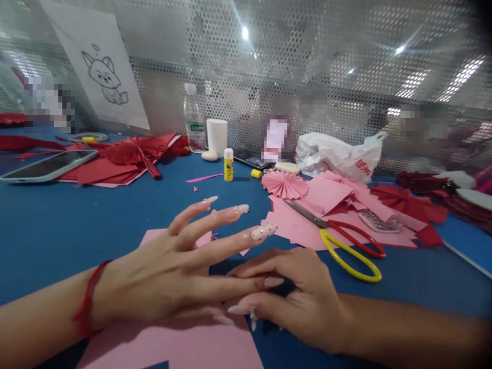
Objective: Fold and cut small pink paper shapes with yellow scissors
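Note:
My left hand (165, 271) hovers palm down over a pink sheet of paper (184, 346), its fingers spread, with a red cord bracelet (92, 297) on the wrist. Fingers of my right hand (303, 302) close around the tip of the left index finger; whether anything small lies between them I cannot tell. Both hands have long decorated nails. Just beyond the right hand, scissors (326, 224) with red and yellow handles rest partly on pink paper pieces (295, 223). A pleated pink paper fan (284, 184) lies behind the blades.
Past my hands stand a yellow glue stick (228, 168), a white cylinder (217, 137) and a water bottle (195, 125). At the left are a phone (52, 166) and red paper (115, 166). A white plastic bag (338, 154) sits by the perforated metal screen (249, 66).

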`<state>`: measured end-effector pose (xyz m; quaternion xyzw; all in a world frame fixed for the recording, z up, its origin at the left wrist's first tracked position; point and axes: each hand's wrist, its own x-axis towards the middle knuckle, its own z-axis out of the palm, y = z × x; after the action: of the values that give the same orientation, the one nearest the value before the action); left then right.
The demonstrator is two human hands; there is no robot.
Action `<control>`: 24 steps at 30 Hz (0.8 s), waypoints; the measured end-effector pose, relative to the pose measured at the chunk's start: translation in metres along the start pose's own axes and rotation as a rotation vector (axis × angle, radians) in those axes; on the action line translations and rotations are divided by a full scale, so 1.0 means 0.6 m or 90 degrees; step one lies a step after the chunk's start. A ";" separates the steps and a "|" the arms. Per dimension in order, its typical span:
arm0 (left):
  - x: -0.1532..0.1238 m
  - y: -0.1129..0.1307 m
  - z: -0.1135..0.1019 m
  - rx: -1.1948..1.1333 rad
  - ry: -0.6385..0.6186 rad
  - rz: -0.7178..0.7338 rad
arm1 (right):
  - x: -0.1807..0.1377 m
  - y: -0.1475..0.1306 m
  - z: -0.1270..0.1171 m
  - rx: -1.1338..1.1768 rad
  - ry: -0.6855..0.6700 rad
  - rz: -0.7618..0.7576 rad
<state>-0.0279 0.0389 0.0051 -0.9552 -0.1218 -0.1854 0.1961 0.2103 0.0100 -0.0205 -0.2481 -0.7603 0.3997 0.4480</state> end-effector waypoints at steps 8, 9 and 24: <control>-0.001 0.004 0.006 0.003 0.024 -0.009 | -0.012 0.004 0.009 -0.050 0.063 -0.014; 0.000 0.005 0.005 -0.003 0.026 -0.003 | -0.014 0.003 0.010 -0.058 0.071 -0.027; 0.011 0.010 -0.005 -0.005 0.039 0.036 | -0.009 -0.016 0.004 0.051 -0.057 0.024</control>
<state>-0.0211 0.0334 0.0080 -0.9528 -0.0881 -0.2095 0.2011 0.2107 -0.0002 -0.0159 -0.2264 -0.7584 0.4488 0.4150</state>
